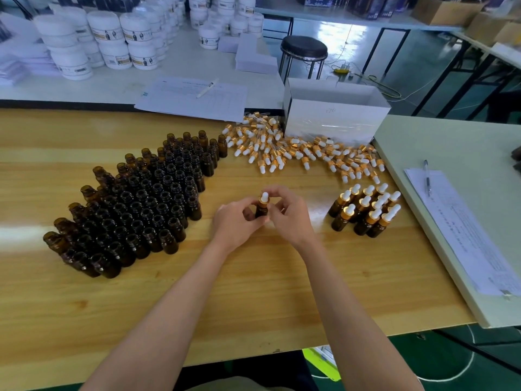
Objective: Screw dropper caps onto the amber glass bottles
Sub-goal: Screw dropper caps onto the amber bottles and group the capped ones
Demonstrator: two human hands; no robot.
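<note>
While both hands meet over the middle of the wooden worktop (253,292), one amber bottle (260,213) stands upright between them with a dropper cap (264,199) sitting on its neck, white bulb up. Left hand (236,221) has its fingers curled round the bottle body, and the right hand (287,215) pinches the cap's gold collar with thumb and fingertips. Can't tell how far the cap is threaded on, the fingers cover that bit.

Off to the left there's a big block of uncapped bottles (141,204), all upright and packed tight. Further back and to the right, a loose pile of spare caps (296,153) lies scattered on the wood, running up against a white box (335,114). Just right of the hands sits a small cluster of capped bottles (366,210). A second, pale worktop (451,142) butts against the right edge, with a printed sheet (462,232) and a pen (427,177) on it. Behind, white jars (112,38) are stacked up and a black stool (304,49) stands on the floor.
</note>
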